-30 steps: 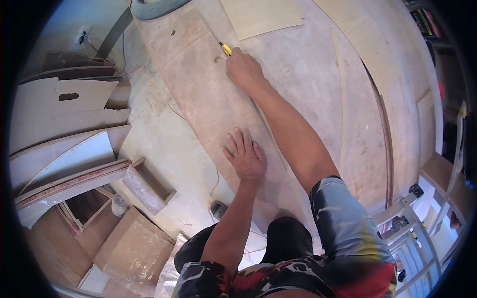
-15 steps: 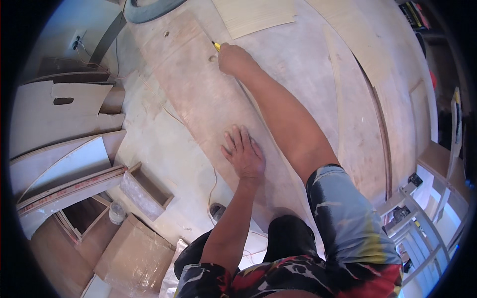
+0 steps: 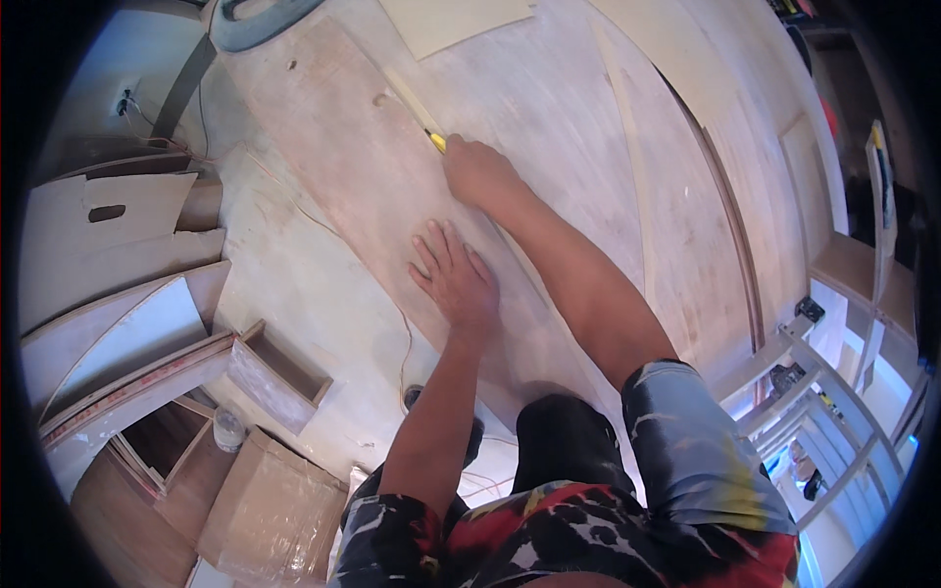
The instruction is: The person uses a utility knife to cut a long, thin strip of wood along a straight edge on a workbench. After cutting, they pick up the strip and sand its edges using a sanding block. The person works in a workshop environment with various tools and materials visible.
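A long reddish-brown wooden board (image 3: 333, 137) stretches away from my knees over the wide pale sheet (image 3: 578, 176). My left hand (image 3: 454, 277) lies flat on the board with its fingers spread, pressing on it. Farther out, my right hand (image 3: 480, 171) is wrapped round a yellow utility knife (image 3: 437, 142). Its dark tip points away from me and meets the board's right edge; I cannot make out the blade itself. Beyond the tip, a narrow pale strip (image 3: 407, 93) shows along that edge.
At the left stand cardboard (image 3: 137, 211), stacked curved panels and a small open wooden box (image 3: 284, 367). A clear plastic container (image 3: 228, 431) is beside a plastic-wrapped carton (image 3: 270, 500). A ladder (image 3: 823, 412) leans at the right. Thin cords cross the floor.
My right hand has drawn the knife toward me along the board's right edge, uncovering more of the pale strip beyond it. The left hand remains flat on the board. The whole view has shifted slightly.
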Tool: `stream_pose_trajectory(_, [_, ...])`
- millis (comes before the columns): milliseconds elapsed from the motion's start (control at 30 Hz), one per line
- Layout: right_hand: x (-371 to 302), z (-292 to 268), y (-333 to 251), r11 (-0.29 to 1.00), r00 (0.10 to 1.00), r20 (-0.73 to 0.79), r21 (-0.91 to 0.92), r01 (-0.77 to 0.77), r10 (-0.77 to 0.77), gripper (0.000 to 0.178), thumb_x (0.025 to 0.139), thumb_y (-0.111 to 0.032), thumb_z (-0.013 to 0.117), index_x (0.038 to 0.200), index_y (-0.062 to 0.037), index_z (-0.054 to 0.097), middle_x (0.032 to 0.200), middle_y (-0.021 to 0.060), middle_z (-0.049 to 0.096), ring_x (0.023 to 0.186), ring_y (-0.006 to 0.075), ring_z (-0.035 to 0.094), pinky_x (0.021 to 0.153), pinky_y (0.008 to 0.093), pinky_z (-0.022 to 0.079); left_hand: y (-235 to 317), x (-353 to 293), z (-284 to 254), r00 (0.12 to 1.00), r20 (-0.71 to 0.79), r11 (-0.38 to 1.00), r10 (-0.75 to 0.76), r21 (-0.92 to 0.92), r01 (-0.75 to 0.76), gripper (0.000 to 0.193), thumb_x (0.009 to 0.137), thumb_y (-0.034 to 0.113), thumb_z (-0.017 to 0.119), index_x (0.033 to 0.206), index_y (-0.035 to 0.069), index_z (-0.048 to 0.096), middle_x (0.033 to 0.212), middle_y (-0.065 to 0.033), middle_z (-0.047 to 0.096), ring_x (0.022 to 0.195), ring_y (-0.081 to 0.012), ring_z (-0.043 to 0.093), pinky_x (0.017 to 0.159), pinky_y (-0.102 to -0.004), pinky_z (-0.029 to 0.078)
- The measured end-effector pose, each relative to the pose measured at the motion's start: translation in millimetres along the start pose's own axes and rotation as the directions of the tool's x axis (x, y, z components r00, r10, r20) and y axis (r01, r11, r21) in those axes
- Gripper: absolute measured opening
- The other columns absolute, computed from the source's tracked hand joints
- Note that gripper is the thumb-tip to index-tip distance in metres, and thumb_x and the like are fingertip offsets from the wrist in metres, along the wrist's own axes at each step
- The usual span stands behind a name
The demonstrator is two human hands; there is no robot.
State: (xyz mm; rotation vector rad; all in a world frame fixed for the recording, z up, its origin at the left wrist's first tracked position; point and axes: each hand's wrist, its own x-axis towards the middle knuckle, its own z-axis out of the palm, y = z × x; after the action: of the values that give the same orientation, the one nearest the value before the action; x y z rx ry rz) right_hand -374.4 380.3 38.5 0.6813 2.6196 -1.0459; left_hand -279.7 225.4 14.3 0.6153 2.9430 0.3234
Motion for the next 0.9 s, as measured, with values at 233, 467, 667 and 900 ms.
stream_pose_trajectory(233, [-119.7, 12.8, 36.9, 0.997, 0.995, 0.069, 0.022, -0.075, 0.074, 0.016, 0.094, -0.013, 0.045, 0.1, 0.0017, 0.051, 0.083, 0.0252, 0.067, 0.081, 0.0419, 0.068, 0.072, 0.053, 0.054, 1.3, 1.5, -0.4, 1.0, 0.001, 1.0, 0.0, 0.026, 0.0, 0.051, 0.1, 0.023, 0.036, 0.147, 0.003, 0.039, 0.157, -0.0154, 0.03, 0.146, -0.0405, 0.021, 0.115, -0.0612, 0.012])
stream_pose_trajectory(467, [-235.6, 28.8, 73.1, 0.97, 0.955, 0.197, 0.056, -0.235, 0.22, 0.023, 0.098, -0.022, 0.047, 0.104, 0.0001, 0.046, 0.083, 0.0254, 0.066, 0.081, 0.0457, 0.065, 0.072, 0.0556, 0.05, -3.4, 1.4, 10.6, 1.0, -0.029, 0.998, -0.001, 0.064, 0.002, 0.05, 0.101, 0.026, 0.035, 0.147, 0.005, 0.04, 0.157, -0.0137, 0.031, 0.146, -0.0401, 0.022, 0.115, -0.0612, 0.014])
stream_pose_trajectory(667, [-327.8, 49.3, 109.4, 0.954, 0.932, 0.223, 0.031, -0.299, 0.285, 0.02, 0.099, -0.021, 0.047, 0.102, -0.0013, 0.045, 0.082, 0.0237, 0.065, 0.078, 0.0442, 0.064, 0.069, 0.0539, 0.05, -4.7, 0.9, 16.6, 0.998, -0.061, 0.996, 0.019, 0.084, -0.014, 0.05, 0.102, 0.027, 0.032, 0.148, 0.007, 0.038, 0.157, -0.0125, 0.032, 0.146, -0.039, 0.024, 0.115, -0.06, 0.015])
stream_pose_trajectory(900, [-431.3, 67.2, 142.4, 0.953, 0.934, 0.197, -0.005, -0.302, 0.297, 0.023, 0.1, -0.026, 0.049, 0.099, -0.0035, 0.043, 0.081, 0.0226, 0.064, 0.076, 0.0436, 0.064, 0.066, 0.0534, 0.051, -8.9, -0.1, 15.6, 0.995, -0.088, 0.997, 0.036, 0.064, -0.031, 0.049, 0.102, 0.024, 0.035, 0.147, 0.006, 0.039, 0.157, -0.0129, 0.033, 0.145, -0.0408, 0.024, 0.114, -0.0601, 0.015])
